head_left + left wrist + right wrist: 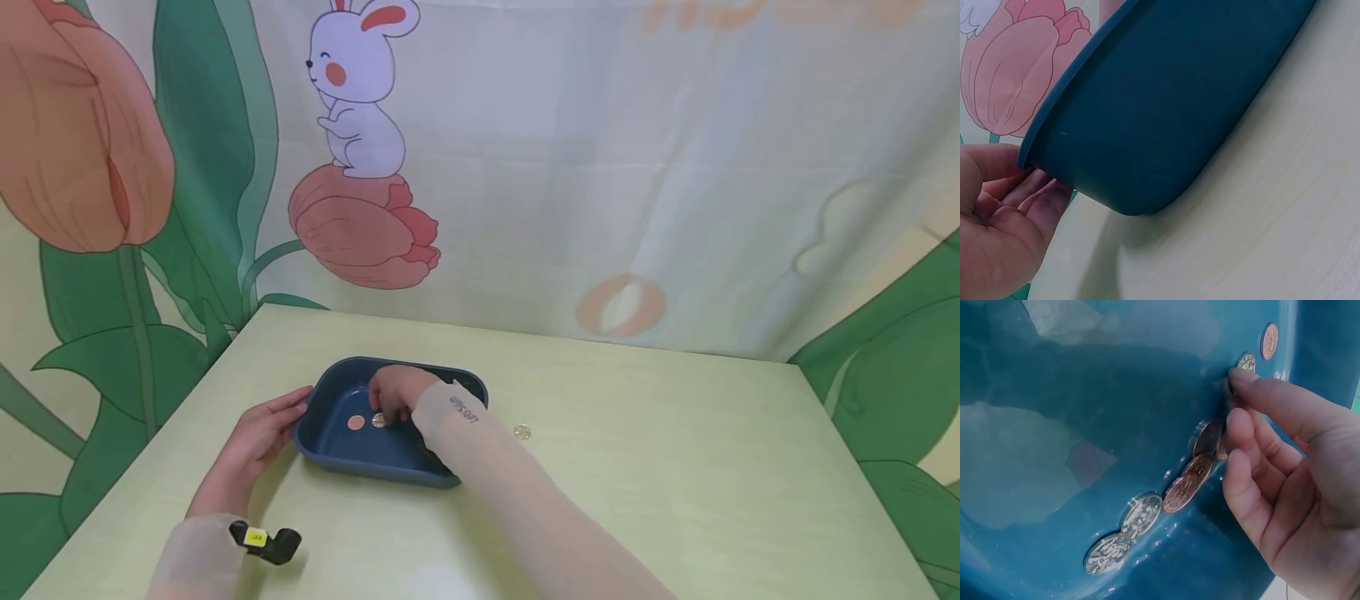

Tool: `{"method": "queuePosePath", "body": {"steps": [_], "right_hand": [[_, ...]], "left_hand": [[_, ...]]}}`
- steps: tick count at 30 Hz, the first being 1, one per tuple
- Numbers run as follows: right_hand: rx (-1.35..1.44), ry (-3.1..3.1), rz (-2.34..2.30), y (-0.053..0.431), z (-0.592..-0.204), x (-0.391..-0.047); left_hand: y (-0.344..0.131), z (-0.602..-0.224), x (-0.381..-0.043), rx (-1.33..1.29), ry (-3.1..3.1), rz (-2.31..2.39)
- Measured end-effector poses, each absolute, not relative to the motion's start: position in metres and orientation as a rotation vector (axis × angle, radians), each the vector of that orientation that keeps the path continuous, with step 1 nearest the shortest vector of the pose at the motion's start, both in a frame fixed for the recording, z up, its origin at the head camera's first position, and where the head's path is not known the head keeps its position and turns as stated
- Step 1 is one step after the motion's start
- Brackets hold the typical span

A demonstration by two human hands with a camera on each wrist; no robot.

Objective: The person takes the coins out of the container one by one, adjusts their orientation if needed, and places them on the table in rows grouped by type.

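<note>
A dark blue tray (360,468) with a raised rim stands on the table. Coins lie inside it; a copper coin (356,422) and a silver coin (378,421) show from above. My left hand (262,433) touches the tray's left end, its fingertips partly hidden behind the rim in the left wrist view. Over the tray, my right hand (399,390) reaches in with curled fingers. In the right wrist view, thumb and forefinger appear to pinch a coin at the silver coin (1245,362); the pinch is partly hidden. Copper coins (1180,492) and silver coins (1108,553) lie along the tray wall.
One loose coin (522,432) lies on the pale table (675,475), right of the tray. A patterned curtain (525,167) hangs behind the table's back edge. A black strap mount (270,543) sits on the left sleeve.
</note>
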State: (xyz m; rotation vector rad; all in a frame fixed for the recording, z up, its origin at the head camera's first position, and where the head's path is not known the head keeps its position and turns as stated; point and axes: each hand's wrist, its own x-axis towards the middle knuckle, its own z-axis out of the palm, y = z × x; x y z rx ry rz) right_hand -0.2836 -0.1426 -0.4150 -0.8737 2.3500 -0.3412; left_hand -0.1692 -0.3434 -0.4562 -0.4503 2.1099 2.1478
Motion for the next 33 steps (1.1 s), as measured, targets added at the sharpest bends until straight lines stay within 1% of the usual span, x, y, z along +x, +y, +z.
{"method": "queuePosePath", "body": {"steps": [12, 21, 33], "right_hand": [[-0.899, 2.363, -0.304, -0.147, -0.422, -0.287], [-0.819, 2.365, -0.335, -0.142, -0.426, -0.294], [-0.796, 2.260, -0.571, -0.136, -0.418, -0.295]], "left_hand": [[-0.343, -0.455, -0.169, -0.451, 2.110, 2.161], [-0.341, -0.455, -0.170, -0.448, 2.118, 2.139], [-0.341, -0.456, -0.169, -0.467, 2.132, 2.084]]}}
